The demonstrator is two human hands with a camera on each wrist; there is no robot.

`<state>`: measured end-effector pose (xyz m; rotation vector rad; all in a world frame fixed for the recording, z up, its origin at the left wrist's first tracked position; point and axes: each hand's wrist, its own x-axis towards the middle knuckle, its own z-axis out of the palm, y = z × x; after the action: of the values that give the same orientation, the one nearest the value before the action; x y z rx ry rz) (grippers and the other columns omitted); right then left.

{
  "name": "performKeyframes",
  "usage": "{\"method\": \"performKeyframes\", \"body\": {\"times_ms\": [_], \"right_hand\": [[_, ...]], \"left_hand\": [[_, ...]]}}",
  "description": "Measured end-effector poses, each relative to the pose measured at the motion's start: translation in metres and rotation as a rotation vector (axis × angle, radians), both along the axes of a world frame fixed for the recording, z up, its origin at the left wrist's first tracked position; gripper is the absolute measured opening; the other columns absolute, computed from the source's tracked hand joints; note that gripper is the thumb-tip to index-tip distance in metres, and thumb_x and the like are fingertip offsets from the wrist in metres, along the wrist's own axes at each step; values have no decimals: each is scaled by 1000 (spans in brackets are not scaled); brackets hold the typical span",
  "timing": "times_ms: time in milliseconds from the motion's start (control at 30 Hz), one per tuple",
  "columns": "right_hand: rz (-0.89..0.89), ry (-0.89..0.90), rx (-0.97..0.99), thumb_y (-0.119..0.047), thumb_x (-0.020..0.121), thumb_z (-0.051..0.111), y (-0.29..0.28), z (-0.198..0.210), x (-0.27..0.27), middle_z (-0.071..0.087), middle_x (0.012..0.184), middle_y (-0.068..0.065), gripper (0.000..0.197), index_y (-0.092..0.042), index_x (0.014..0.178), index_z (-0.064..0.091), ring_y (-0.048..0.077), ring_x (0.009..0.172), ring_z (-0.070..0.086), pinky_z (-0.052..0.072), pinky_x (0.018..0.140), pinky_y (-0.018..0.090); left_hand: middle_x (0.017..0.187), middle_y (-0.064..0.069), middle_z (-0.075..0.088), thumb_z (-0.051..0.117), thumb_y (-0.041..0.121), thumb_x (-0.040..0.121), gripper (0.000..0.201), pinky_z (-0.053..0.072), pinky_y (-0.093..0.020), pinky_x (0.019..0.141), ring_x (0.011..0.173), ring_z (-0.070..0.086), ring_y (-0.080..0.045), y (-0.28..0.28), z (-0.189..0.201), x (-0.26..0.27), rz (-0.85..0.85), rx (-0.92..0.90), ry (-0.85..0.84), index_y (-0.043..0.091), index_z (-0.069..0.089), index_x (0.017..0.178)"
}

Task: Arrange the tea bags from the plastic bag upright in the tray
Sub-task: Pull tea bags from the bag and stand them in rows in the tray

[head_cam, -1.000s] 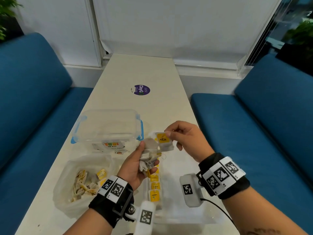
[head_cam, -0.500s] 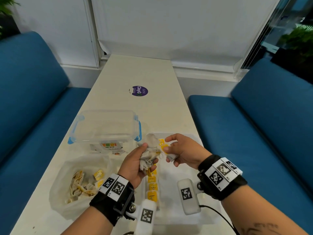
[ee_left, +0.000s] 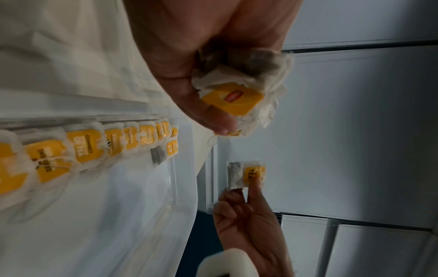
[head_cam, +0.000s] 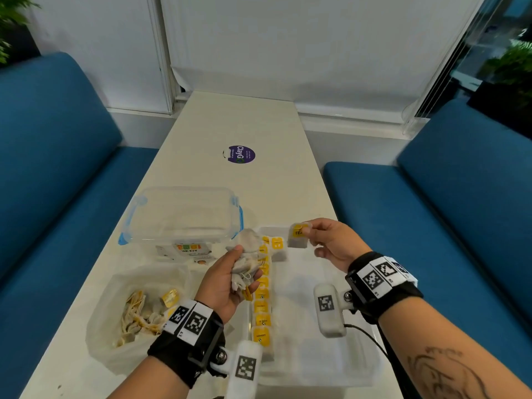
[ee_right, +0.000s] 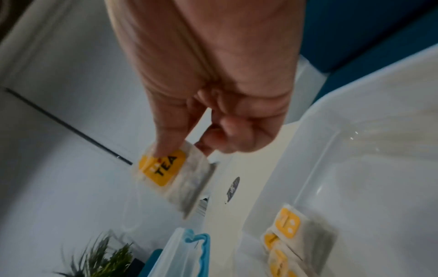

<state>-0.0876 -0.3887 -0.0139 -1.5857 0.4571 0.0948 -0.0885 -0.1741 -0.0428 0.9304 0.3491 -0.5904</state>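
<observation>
My left hand (head_cam: pixel 230 277) grips a crumpled bunch of tea bags (head_cam: pixel 247 260) with yellow tags (ee_left: pixel 233 98) just left of the clear tray (head_cam: pixel 331 367). A row of tea bags (head_cam: pixel 262 300) with yellow tags stands upright along the tray's left wall (ee_left: pixel 94 144). My right hand (head_cam: pixel 328 243) pinches a single tea bag (head_cam: pixel 298 239) by its yellow "TEA" tag (ee_right: pixel 163 168), above the tray's far end. The plastic bag (head_cam: pixel 138 312) with several loose tea bags lies on the table to the left.
A clear lidded box with blue clips (head_cam: pixel 181 217) stands behind the plastic bag. A purple round sticker (head_cam: pixel 240 154) is farther up the white table (head_cam: pixel 259 122). Blue sofas flank the table on both sides.
My right hand has pulled one tea bag away from the bunch in my left hand and lifted it to the right, over the tray's far end. The left hand has stayed put.
</observation>
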Motion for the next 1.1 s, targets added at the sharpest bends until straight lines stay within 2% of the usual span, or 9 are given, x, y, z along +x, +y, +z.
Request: {"method": "performKeyframes", "body": {"times_ms": [67,167,267,400,633,833,933,1000,1100], "right_hand": [[-1,44,14,-6,88,61,0,-9,9,61,75,1,14,-15,77,63,9,59,50,32,47,19],[29,154,-223,-5,89,58,-1,-25,23,60,72,3,17,-16,76,61,10,60,54,33,44,19],[79,291,-411,-6,90,53,-1,-41,34,57,66,3,19,-18,76,58,11,58,51,30,42,19],[193,410,-456,-8,91,53,5,-57,45,58,63,3,21,-19,73,56,19,66,51,29,41,20],[207,450,-545,-1,88,55,17,-67,58,55,59,4,27,-16,66,51,10,45,47,31,30,15],[203,406,-618,-12,87,58,12,-78,64,58,63,-1,25,-21,66,50,9,49,53,42,39,14],[232,429,-709,-23,87,64,15,-79,65,58,69,3,27,-16,65,49,17,61,55,48,58,24],[114,323,-743,-25,84,68,13,-77,64,57,82,6,26,-13,72,48,22,77,54,48,73,32],[-79,97,-597,-21,83,69,9,-56,57,56,87,4,18,-15,85,52,22,80,54,44,72,29]], "left_hand": [[69,-7,71,56,30,90,17,51,-19,42,53,67,-15,1,-1,1,2,0,7,14,62,90],[67,-6,71,56,30,90,18,51,-19,43,54,67,-15,2,-1,1,-2,6,14,13,63,90],[66,-6,71,57,29,90,16,52,-20,44,55,67,-15,4,-3,1,3,20,12,14,62,89],[68,-6,71,56,29,90,15,52,-20,45,55,67,-15,6,-5,1,0,32,9,15,62,89],[68,-7,70,55,27,90,15,51,-22,44,53,66,-15,7,-9,2,-13,49,9,14,62,88],[67,-5,71,55,27,90,14,50,-21,45,52,66,-15,6,-8,2,-19,54,8,15,61,88],[67,-5,71,55,27,90,14,50,-21,45,53,66,-15,5,-8,1,-35,52,19,15,61,89],[69,-5,70,56,29,89,14,51,-21,44,54,66,-15,5,-9,0,-47,52,26,15,61,90],[68,-6,69,57,31,89,16,50,-21,43,53,66,-15,6,-8,-1,-71,45,35,16,60,89]]}}
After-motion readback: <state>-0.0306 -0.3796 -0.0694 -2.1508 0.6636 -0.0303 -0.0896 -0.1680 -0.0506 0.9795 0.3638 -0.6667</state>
